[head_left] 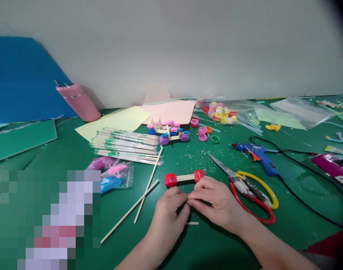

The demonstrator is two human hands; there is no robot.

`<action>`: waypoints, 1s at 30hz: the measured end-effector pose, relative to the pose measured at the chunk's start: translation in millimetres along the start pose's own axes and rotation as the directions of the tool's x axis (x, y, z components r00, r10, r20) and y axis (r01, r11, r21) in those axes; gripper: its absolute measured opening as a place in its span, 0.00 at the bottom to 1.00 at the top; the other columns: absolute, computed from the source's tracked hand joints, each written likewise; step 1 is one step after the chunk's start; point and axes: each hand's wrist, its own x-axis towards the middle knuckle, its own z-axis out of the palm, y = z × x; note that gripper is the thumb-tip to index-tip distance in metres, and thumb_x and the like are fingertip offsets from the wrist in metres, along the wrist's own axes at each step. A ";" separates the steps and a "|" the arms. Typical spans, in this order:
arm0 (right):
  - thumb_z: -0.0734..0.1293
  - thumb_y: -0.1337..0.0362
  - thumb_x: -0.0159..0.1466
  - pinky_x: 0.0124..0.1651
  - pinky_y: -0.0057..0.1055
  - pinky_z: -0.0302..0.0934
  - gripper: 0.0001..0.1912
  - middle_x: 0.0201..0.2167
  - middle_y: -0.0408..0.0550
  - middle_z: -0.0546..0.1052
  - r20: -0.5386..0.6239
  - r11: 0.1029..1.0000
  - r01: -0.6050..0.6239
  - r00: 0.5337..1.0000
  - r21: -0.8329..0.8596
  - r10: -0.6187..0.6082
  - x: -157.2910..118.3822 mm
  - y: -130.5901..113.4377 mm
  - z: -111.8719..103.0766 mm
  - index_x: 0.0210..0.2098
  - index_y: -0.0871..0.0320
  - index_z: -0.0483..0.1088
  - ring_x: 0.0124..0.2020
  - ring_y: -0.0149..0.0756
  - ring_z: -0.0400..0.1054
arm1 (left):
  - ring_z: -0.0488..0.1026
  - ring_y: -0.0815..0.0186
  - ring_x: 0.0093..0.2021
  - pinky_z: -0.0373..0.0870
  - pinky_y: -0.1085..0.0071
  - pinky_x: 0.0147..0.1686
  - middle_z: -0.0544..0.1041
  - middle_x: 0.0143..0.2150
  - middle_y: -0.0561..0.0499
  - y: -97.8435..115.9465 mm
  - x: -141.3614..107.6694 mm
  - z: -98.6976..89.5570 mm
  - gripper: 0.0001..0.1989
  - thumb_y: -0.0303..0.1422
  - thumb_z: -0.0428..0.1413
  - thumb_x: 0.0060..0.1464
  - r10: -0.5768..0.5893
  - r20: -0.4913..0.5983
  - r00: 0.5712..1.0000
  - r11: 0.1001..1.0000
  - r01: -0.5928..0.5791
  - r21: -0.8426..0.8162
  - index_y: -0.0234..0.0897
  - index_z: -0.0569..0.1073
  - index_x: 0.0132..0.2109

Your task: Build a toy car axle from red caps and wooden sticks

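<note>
Red plastic caps (170,180) sit at both ends of short, pale wooden rods (185,177), just beyond our left hand (168,210) and our right hand (220,204). Our right knuckles overlap the nearer cap in view, and we cannot tell whether they touch it. Thumb and fingertips pinch together on each side and meet between our hands; we cannot see whether anything small is held there. Nearer to us than the fingertips, partly hidden by our left hand, a short, flat, pale wooden piece (192,223) lies on the green tabletop (210,247).

To the left of our hands we have two long, thin, pale wooden sticks (146,194), one crossing the other. Beyond them lies a bundle of sticks in clear, green-printed wrappers (126,145).

Close to our right hand rest big scissors with one red and one yellow handle loop (241,187); farther right lies a blue glue gun with an orange-red trigger (262,157). Well beyond our hands we see small wheeled models with purple and blue wheels (164,140), beside loose pink, orange and green round caps (202,137).
</note>
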 end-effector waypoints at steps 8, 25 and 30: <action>0.65 0.67 0.59 0.36 0.31 0.58 0.09 0.31 0.47 0.72 -0.055 1.000 -0.019 0.998 0.023 0.020 -5.3 1.4 3.8 0.40 0.58 0.71 0.33 0.34 0.64 | 0.67 0.64 0.28 0.63 0.72 0.27 0.68 0.23 0.49 -2.1 -0.3 2.1 0.10 0.20 0.50 0.48 0.012 -0.002 1.000 0.998 -0.012 0.067 0.32 0.74 0.26; 0.63 0.67 0.61 0.35 0.31 0.60 0.06 0.30 0.46 0.72 -0.039 0.998 -0.061 0.997 0.011 0.061 -3.6 -1.3 4.8 0.35 0.57 0.72 0.32 0.34 0.65 | 0.66 0.66 0.26 0.61 0.74 0.25 0.68 0.21 0.51 -0.2 1.9 -0.6 0.10 0.20 0.51 0.48 0.022 -0.031 0.999 0.995 -0.019 0.099 0.34 0.74 0.24; 0.64 0.68 0.60 0.35 0.30 0.60 0.06 0.29 0.46 0.71 -0.057 0.997 -0.061 0.996 0.041 0.063 -2.5 -1.9 4.2 0.35 0.58 0.72 0.32 0.33 0.65 | 0.65 0.67 0.25 0.61 0.75 0.24 0.67 0.19 0.53 0.3 2.0 -0.1 0.11 0.20 0.51 0.48 0.034 -0.050 0.998 0.996 -0.029 0.089 0.34 0.72 0.23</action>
